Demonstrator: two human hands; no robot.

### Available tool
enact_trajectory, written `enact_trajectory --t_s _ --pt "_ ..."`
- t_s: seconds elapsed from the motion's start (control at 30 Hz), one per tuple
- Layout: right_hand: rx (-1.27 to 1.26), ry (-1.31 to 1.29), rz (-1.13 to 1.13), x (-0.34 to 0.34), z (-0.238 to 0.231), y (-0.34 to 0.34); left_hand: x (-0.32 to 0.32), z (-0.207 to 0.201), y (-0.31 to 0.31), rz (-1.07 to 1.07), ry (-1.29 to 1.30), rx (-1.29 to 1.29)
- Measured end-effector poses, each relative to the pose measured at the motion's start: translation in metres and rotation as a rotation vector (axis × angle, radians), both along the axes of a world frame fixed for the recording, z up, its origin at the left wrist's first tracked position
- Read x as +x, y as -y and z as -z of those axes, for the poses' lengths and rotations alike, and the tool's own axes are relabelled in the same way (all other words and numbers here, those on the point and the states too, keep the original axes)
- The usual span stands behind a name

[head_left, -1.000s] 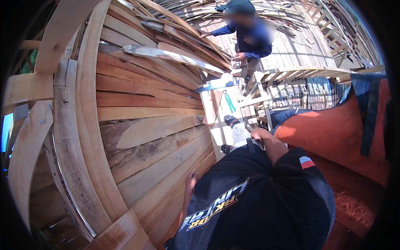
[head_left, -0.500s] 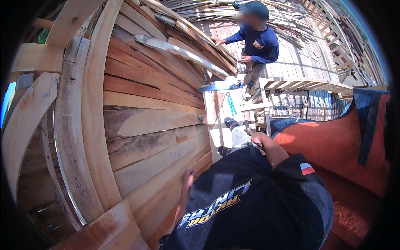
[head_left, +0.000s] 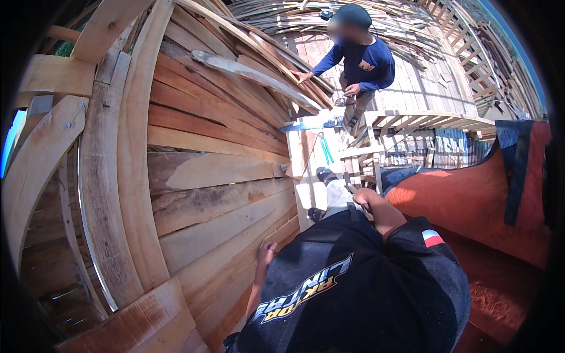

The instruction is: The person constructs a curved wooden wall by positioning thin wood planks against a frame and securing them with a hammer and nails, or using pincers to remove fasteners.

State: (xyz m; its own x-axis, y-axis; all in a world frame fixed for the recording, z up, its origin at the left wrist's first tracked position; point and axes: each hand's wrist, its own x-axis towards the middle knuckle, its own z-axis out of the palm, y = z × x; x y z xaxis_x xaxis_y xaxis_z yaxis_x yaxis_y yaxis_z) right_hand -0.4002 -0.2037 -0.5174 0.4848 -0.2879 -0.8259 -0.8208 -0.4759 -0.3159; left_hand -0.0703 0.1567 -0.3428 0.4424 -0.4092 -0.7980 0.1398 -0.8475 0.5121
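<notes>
My left hand (head_left: 268,252) hangs beside my dark shirt, close to the plank wall (head_left: 229,209); its fingers are curled, and nothing shows in them. At my right hip is my right hand (head_left: 366,199), its fingers closed. A small dark, thin end (head_left: 352,188) pokes out by those fingers, too little of it to name. Past my feet, on the pale boards, lie green-handled pliers or cutters (head_left: 326,149) and a saw-like tool with a blue blade (head_left: 306,125). Both are well away from my hands.
A person in a blue shirt (head_left: 368,63) stands ahead, a hand on leaning long boards (head_left: 288,65). Curved timbers (head_left: 132,159) rise at left. Orange sheeting (head_left: 465,194) hangs at right. Wood strips (head_left: 282,20) lie piled at the back, near a slatted railing (head_left: 465,38).
The other person's outstretched hand has moved lower along the leaning boards, and their body has leaned slightly. My own hands stay almost where they were.
</notes>
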Motion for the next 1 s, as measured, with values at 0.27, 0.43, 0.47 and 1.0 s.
enact_trajectory --t_s 0.27,0.43,0.47,1.0 --pt "0.104 -0.027 0.066 0.007 -0.023 -0.007 0.015 0.051 -0.042 0.084 0.042 0.009" --pt "0.038 -0.006 0.063 0.002 -0.017 -0.014 0.013 0.037 -0.029 0.003 -0.020 0.046" --pt "0.052 -0.018 0.062 0.002 -0.021 -0.014 0.013 0.033 -0.026 -0.010 -0.026 0.056" --pt "0.204 -0.058 0.248 -0.002 0.004 -0.021 0.012 0.018 -0.019 0.061 0.014 0.087"
